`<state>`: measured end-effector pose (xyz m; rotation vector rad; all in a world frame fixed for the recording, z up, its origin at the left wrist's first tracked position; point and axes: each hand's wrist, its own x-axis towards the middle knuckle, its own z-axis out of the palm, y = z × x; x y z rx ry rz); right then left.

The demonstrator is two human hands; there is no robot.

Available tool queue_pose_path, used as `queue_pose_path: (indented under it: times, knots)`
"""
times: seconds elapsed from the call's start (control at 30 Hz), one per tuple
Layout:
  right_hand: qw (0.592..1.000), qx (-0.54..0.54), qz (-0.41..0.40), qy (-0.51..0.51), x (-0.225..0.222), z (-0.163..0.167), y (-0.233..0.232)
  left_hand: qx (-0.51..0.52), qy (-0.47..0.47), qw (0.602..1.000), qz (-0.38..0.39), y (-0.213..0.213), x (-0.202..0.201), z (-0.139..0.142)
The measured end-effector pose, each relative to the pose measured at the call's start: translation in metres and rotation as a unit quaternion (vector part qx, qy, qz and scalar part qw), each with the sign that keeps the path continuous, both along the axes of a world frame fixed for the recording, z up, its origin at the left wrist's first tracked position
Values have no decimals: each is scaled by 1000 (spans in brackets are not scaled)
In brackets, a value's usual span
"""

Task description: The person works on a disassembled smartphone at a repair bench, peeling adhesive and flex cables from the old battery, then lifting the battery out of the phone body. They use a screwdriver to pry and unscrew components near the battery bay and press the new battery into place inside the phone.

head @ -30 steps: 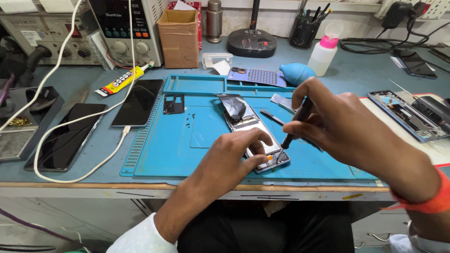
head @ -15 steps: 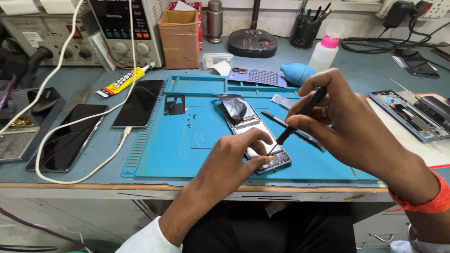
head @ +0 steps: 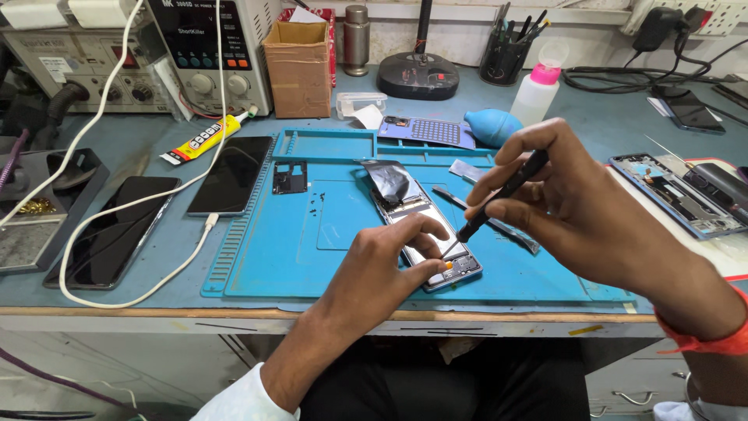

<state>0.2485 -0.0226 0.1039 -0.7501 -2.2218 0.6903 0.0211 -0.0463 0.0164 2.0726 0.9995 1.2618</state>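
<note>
Opened phone [head: 425,226] lies back-off and diagonal on the blue silicone repair mat [head: 312,257], lower end near the front table edge, so I get flat, grippy support under it. My left hand [head: 386,269] sits on that lower end, fingers curled down and pinching the frame, seemingly to stop it sliding under tool pressure. My right hand [head: 569,203] holds a slim black screwdriver [head: 502,195] in a pen-type grip, thumb and fingertips closed narrow round the shaft, tip angled down onto the phone's lower board area just beside my left fingers. A crumpled dark glossy foil or film [head: 389,183] is peeled up at the phone's top end; exposed inner plate looks silvery metal. Black tweezers [head: 487,222] lie on the mat just right of the phone. Small black frame part [head: 290,178] and loose dark specks, probably screws, sit on the mat well left, clear of the work. Mat has ribbed edges and moulded tray pockets along the top. Beyond it: two dark glass phones [head: 230,175], white cable [head: 140,226], yellow glue tube [head: 204,139], blue rubber blower [head: 492,126], another stripped phone [head: 670,191] at far right.
</note>
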Motion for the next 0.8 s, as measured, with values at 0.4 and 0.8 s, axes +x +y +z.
queue_pose_path:
  times: [0.4,0.8]
  knots:
    - [989,69,-75,-108,-5,-1,-6,86,58,995,-1,-7,2,-11]
    - [994,40,37,-95,-3,-4,-5,72,46,996,-9,-14,1,-15]
